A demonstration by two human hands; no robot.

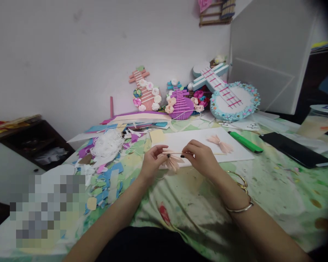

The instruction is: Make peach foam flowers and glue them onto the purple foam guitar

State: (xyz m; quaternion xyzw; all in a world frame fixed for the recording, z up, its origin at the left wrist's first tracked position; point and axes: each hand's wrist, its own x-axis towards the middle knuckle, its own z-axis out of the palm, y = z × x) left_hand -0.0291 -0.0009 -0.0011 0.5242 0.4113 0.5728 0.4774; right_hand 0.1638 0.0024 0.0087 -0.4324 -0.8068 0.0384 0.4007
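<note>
My left hand (153, 162) pinches a piece of peach crepe-like paper (172, 164), whose fanned end hangs below the fingers. My right hand (200, 156) has thumb and fingers closed on a thin, light stick (175, 153), which lies across the top of the paper. Both hands are just above the near edge of a white board (186, 136). A second peach paper piece (220, 143), gathered at its middle, rests on the board right of my right hand. Gold scissor handles (239, 180) show partly behind my right forearm.
Paper-covered lute shapes (182, 103) with flowers lean against the wall. White string (106, 143) and paper scraps (104, 189) lie left. At right are a green cutter-like tool (246, 142), a black flat object (295, 149) and a plastic tub (318, 122). A patterned cloth (278, 193) covers the table.
</note>
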